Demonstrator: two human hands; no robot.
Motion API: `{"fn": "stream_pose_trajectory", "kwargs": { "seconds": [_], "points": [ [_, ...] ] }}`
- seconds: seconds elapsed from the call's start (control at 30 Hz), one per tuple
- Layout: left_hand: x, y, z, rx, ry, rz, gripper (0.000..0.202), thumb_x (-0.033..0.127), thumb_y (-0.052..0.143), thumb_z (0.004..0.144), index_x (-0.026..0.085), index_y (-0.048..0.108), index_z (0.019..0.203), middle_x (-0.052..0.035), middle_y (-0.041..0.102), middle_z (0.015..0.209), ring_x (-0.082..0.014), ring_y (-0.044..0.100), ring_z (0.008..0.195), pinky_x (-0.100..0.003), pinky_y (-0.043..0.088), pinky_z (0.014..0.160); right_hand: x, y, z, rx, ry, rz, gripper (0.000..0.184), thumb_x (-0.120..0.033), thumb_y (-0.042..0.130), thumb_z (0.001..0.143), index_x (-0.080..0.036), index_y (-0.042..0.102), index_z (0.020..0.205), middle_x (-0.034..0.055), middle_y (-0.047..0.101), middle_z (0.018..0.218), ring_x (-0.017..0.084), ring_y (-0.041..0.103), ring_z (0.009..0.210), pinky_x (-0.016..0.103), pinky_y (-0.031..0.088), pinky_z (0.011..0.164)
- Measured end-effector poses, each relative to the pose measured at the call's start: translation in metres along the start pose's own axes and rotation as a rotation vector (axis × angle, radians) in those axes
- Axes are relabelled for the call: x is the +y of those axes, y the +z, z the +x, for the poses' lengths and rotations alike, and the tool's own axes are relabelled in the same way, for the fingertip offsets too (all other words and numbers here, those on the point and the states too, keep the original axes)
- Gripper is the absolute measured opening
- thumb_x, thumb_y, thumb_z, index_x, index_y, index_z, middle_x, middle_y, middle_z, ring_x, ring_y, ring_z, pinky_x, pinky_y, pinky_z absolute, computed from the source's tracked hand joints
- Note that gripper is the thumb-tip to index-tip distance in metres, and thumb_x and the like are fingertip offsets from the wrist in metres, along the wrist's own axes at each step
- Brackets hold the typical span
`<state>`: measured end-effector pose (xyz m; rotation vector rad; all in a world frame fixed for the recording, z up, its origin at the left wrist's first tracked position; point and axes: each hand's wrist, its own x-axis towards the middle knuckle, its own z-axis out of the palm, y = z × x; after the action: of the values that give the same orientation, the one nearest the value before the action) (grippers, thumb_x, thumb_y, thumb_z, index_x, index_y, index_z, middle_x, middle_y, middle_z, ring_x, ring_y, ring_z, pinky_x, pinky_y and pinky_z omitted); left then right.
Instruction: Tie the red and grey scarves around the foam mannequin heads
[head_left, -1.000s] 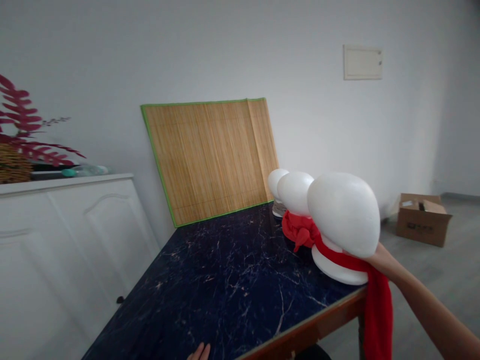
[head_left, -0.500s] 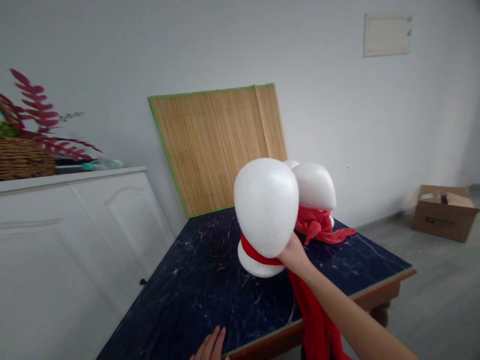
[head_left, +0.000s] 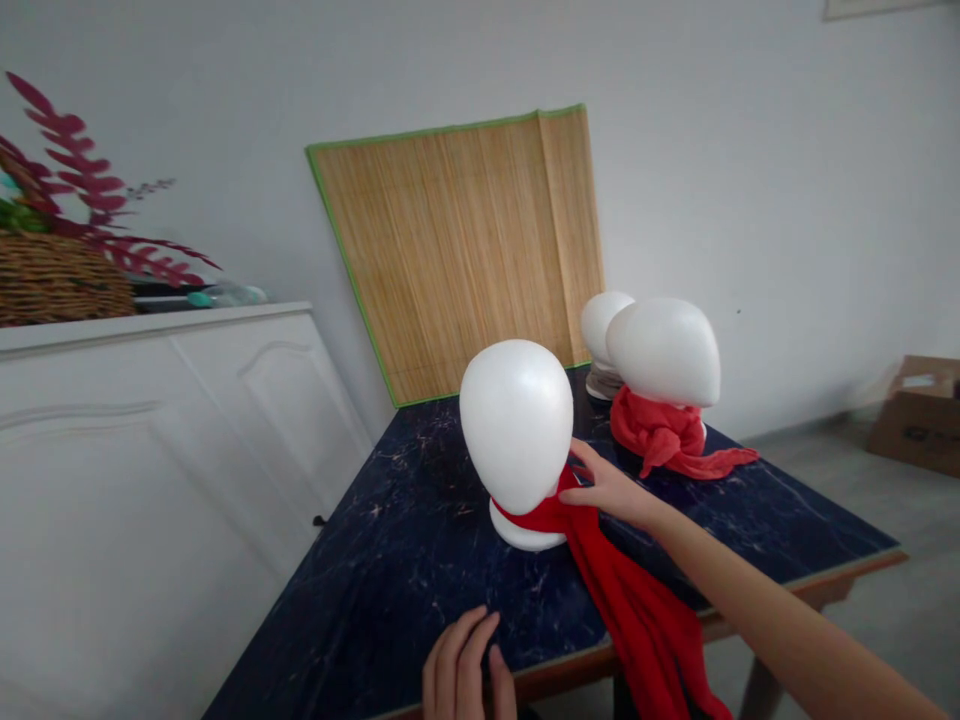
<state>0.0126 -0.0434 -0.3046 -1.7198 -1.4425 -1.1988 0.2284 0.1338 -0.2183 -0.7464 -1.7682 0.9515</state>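
A white mannequin head (head_left: 517,420) stands upright on the table, with a red scarf (head_left: 615,580) around its neck. The scarf's long ends hang down over the front table edge. Beside the neck, my right hand (head_left: 611,490) has its thumb and fingers apart, the thumb touching or just over the scarf; the farther fingers are partly hidden. My left hand (head_left: 469,665) is at the front edge of the table with loosely bent, spread fingers and nothing in it.
Two other mannequin heads stand behind: one white head (head_left: 667,350) with a coral scarf (head_left: 667,440), one (head_left: 604,325) with a greyish wrap. A bamboo mat (head_left: 457,260) leans on the wall. White cabinet (head_left: 187,460) left; cardboard box (head_left: 919,415) on the floor right.
My right hand has loosened from around the neck, its fingers now apart. The mannequin head's base rests on the table. My left hand shows more. The view has shifted.
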Motion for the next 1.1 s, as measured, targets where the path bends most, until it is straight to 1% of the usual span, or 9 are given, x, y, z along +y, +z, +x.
{"fn": "stream_pose_trajectory", "kwargs": {
  "seconds": [0.07, 0.13, 0.2, 0.33, 0.53, 0.67, 0.73, 0.93, 1.1],
  "points": [
    [0.014, 0.006, 0.024, -0.128, 0.089, -0.102, 0.033, 0.007, 0.047, 0.084, 0.022, 0.06, 0.11, -0.0052, 0.065, 0.107, -0.0188, 0.057, 0.102, -0.032, 0.045, 0.09, 0.003, -0.019, -0.001, -0.013, 0.098, 0.022, 0.049, -0.036, 0.065, 0.071, -0.017, 0.059, 0.115, 0.0087, 0.06, 0.122, 0.025, 0.055, 0.113, 0.04, 0.042, 0.097],
    [0.027, 0.017, 0.048, -0.278, 0.127, -0.077, 0.042, 0.003, 0.044, 0.083, 0.022, 0.058, 0.117, -0.0045, 0.062, 0.117, -0.0195, 0.054, 0.109, -0.033, 0.046, 0.094, 0.009, -0.029, -0.002, -0.014, 0.226, -0.028, 0.033, -0.041, 0.058, 0.076, -0.015, 0.065, 0.096, 0.007, 0.068, 0.094, 0.021, 0.062, 0.087, 0.036, 0.047, 0.082],
    [0.037, 0.03, 0.067, -0.38, 0.119, 0.001, 0.051, 0.001, 0.044, 0.082, 0.021, 0.052, 0.128, -0.0056, 0.057, 0.125, -0.0214, 0.052, 0.113, -0.036, 0.048, 0.095, 0.015, -0.03, -0.002, -0.066, 0.331, -0.132, 0.037, -0.05, 0.058, 0.076, -0.014, 0.064, 0.082, 0.0044, 0.065, 0.075, 0.017, 0.058, 0.067, 0.03, 0.045, 0.065],
    [0.047, 0.051, 0.086, -0.509, 0.09, 0.079, 0.058, 0.004, 0.048, 0.081, 0.022, 0.044, 0.135, -0.0064, 0.054, 0.127, -0.0231, 0.053, 0.111, -0.038, 0.052, 0.089, 0.017, -0.019, -0.002, -0.077, 0.377, -0.334, 0.045, -0.059, 0.061, 0.073, -0.014, 0.063, 0.076, 0.0026, 0.062, 0.068, 0.015, 0.053, 0.062, 0.025, 0.036, 0.054],
    [0.049, 0.056, 0.092, -0.578, 0.13, 0.086, 0.029, 0.011, 0.053, 0.082, 0.022, 0.061, 0.107, -0.006, 0.059, 0.114, -0.026, 0.056, 0.099, -0.043, 0.053, 0.081, 0.013, -0.016, 0.007, -0.121, 0.304, -0.502, 0.013, -0.026, 0.055, 0.074, -0.016, 0.058, 0.066, -0.0018, 0.058, 0.061, 0.011, 0.05, 0.057, 0.023, 0.033, 0.052],
    [0.037, 0.053, 0.088, -0.624, 0.295, -0.003, 0.021, 0.009, 0.053, 0.085, 0.018, 0.061, 0.102, -0.0063, 0.062, 0.114, -0.0261, 0.055, 0.102, -0.043, 0.053, 0.085, 0.014, -0.023, 0.017, -0.079, 0.289, -0.599, 0.012, -0.021, 0.05, 0.076, -0.017, 0.058, 0.068, -0.0003, 0.062, 0.066, 0.013, 0.055, 0.062, 0.023, 0.035, 0.056],
    [0.025, 0.047, 0.088, -0.692, 0.315, -0.129, 0.02, 0.01, 0.051, 0.087, 0.019, 0.06, 0.103, -0.0042, 0.063, 0.111, -0.0243, 0.052, 0.106, -0.04, 0.051, 0.089, 0.015, -0.029, 0.023, -0.01, 0.293, -0.693, 0.012, -0.022, 0.05, 0.078, -0.017, 0.059, 0.072, 0.0026, 0.065, 0.072, 0.015, 0.057, 0.067, 0.025, 0.036, 0.059],
    [-0.024, 0.011, 0.098, -0.928, 0.174, -0.406, 0.016, 0.014, 0.054, 0.088, 0.026, 0.058, 0.099, 0.0027, 0.061, 0.113, -0.0171, 0.047, 0.113, -0.032, 0.044, 0.098, 0.028, -0.044, 0.041, 0.141, 0.314, -0.94, 0.016, -0.016, 0.045, 0.083, -0.012, 0.06, 0.088, 0.015, 0.066, 0.094, 0.026, 0.061, 0.089, 0.03, 0.038, 0.069],
    [-0.042, 0.01, 0.091, -0.898, 0.061, -0.364, 0.019, 0.017, 0.05, 0.091, 0.027, 0.056, 0.106, 0.0013, 0.059, 0.119, -0.0171, 0.044, 0.118, -0.036, 0.04, 0.103, 0.032, -0.04, 0.034, 0.07, 0.298, -0.953, 0.018, -0.019, 0.046, 0.087, -0.013, 0.058, 0.1, 0.012, 0.067, 0.097, 0.023, 0.063, 0.087, 0.028, 0.038, 0.067]
  ]
}}
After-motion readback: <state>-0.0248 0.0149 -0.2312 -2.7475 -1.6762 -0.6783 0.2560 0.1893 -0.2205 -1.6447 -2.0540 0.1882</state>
